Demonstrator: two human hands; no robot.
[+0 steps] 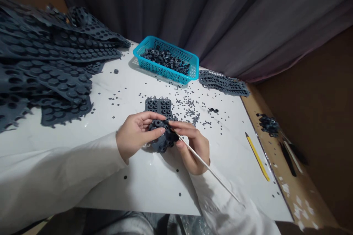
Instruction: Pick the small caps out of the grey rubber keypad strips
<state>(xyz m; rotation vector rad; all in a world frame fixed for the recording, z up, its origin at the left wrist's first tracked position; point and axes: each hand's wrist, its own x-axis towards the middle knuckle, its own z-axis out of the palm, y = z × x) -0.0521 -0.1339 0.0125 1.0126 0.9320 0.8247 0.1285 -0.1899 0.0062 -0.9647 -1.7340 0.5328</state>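
My left hand (135, 136) is closed on a dark rubber sheet (160, 117) of moulded rings, gripping its near end with thumb and fingers. The sheet's far half lies flat on the white table top (82, 169). My right hand (193, 147) pinches a thin white rod (209, 169), its tip pressed at a ring on the sheet between my two hands. Both arms wear white sleeves.
A turquoise basket (193, 67) of loose black rings stands at the back. A big pile of dark punched sheets (46, 66) fills the left. One more sheet (223, 83) lies back right. A yellow pencil (257, 157), scattered black bits and small tools (289, 154) lie right.
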